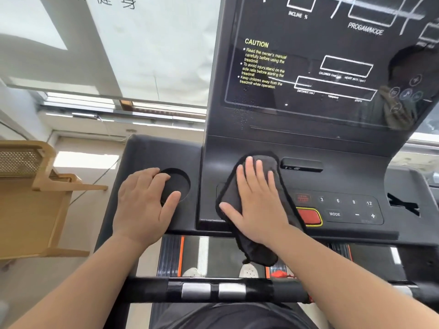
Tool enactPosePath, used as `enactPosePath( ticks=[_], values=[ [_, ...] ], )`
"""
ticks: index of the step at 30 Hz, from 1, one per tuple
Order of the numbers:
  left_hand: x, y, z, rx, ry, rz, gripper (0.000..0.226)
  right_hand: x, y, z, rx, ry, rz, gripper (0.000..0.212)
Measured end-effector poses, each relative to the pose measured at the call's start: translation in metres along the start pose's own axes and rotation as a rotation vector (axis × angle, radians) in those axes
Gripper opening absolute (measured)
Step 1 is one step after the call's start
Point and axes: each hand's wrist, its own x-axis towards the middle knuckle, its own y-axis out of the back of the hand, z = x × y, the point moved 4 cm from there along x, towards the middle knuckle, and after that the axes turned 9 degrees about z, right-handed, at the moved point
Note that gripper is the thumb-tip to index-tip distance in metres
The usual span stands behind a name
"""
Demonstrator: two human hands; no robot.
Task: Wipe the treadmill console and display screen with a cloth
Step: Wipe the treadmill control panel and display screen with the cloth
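Right hand (257, 205) flat, fingers spread, pressing dark cloth (251, 186) onto console (351, 210) to wipe | left hand (142, 205) spread, bracing at cup holder (177, 184).

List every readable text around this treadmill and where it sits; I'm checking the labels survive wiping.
"INCLINE %", "PROGAMMODE": top of the display screen.
"CAUTION", then yellow warnings starting "Read the owner's manual": left side of the screen.
"DISTANCE (km)": lower part of the screen; the neighbouring captions are too blurred to read.
"3", "6", "9", "12", "MODE", "-", "+": console keys.
Red label above the red button: blurred.
"健身": window sign, partly cut off.
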Motion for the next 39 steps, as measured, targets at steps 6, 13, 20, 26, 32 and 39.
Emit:
enactPosePath(
  ticks=[6,13,20,26,32,39],
  values=[
    [0.001,0.000,0.000,-0.009,-0.012,0.000,0.059,0.009,-0.002,-0.055,-0.016,0.531,-0.033,0.087],
    [0.001,0.001,0.001,-0.016,-0.007,0.003,0.058,-0.031,-0.010,0.040,-0.100,0.508,-0.067,0.088],
    [0.002,-0.002,0.000,0.012,-0.018,-0.009,0.061,0.018,0.003,0.001,0.026,0.057,0.000,0.104],
    [0.002,-0.003,0.001,0.027,-0.036,-0.004,0.062,-0.005,-0.010,-0.066,-0.017,0.406,0.017,0.080],
    [0.003,-0.002,0.002,0.025,-0.043,0.007,0.064,-0.057,-0.020,0.033,-0.144,0.291,0.022,0.090],
    [0.002,-0.002,0.002,0.062,-0.035,-0.006,0.063,-0.035,-0.010,0.012,-0.080,0.043,-0.035,0.114]
  ],
)
